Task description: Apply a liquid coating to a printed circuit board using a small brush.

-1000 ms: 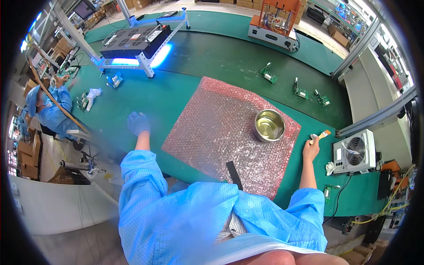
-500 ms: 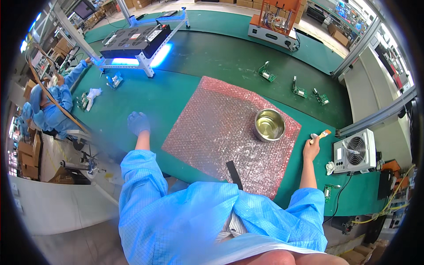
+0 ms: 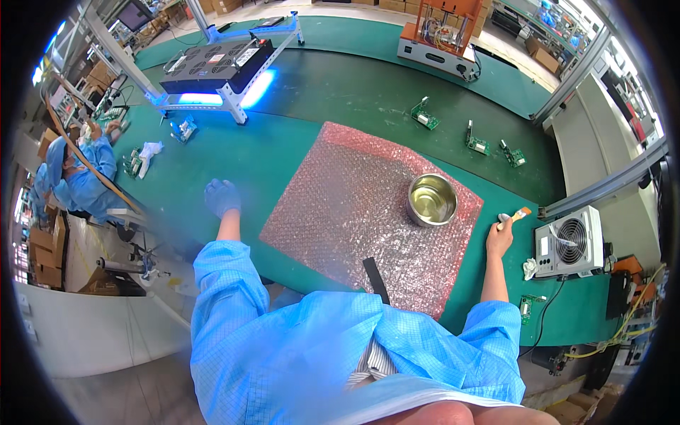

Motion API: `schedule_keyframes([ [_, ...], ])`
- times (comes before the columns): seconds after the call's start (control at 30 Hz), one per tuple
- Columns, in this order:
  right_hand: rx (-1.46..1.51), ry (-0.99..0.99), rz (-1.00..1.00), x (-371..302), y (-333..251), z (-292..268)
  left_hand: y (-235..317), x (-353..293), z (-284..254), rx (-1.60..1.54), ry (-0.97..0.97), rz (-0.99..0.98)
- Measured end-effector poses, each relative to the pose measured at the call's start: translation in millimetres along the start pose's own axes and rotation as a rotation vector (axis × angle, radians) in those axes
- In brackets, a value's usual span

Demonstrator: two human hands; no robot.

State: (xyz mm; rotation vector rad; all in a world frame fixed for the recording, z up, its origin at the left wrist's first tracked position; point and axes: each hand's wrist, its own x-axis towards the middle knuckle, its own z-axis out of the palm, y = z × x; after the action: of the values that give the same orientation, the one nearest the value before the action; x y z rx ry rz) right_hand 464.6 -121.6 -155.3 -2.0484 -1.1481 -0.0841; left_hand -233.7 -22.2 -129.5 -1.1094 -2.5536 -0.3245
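My right hand holds a small brush with orange bristles and a pale handle, over the right part of the green table. Its fingers are wrapped round the handle. At the left, my left hand in a blue glove rests on the green mat, fingers curled in, with nothing visible in them. Between my hands lies a sheet of pink bubble wrap. A round metal bowl with clear yellowish liquid stands on its right part. Near my body, a black strip lies on the wrap.
Several green circuit boards sit on the dark belt ahead. A white fan unit stands right of my right hand. Beyond the wrap, a black fan box rests on a frame above blue light. A co-worker in blue sits at the left.
The circuit boards on the dark belt have shifted slightly left and away. The co-worker's arm has drawn back from the frame. My hands, brush and bowl have stayed put.
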Motion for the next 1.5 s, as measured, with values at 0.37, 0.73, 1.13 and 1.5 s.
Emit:
schedule_keyframes([
  [0.37,-0.007,-0.003,0.025,-0.3,-1.8,-0.9,-0.3,0.1,0.7,-0.008,-0.006,0.005],
  [0.73,0.000,-0.003,0.001,0.3,0.2,-0.1,0.7,0.7,-3.8,0.008,-0.046,-0.006],
  [1.13,0.007,-0.004,-0.001,-0.4,-2.4,-1.4,1.4,-0.2,-5.1,0.012,-0.047,0.005],
  [1.5,0.023,-0.008,0.026,-0.8,-2.0,-1.2,71.6,17.1,3.6,-0.393,0.181,0.246],
])
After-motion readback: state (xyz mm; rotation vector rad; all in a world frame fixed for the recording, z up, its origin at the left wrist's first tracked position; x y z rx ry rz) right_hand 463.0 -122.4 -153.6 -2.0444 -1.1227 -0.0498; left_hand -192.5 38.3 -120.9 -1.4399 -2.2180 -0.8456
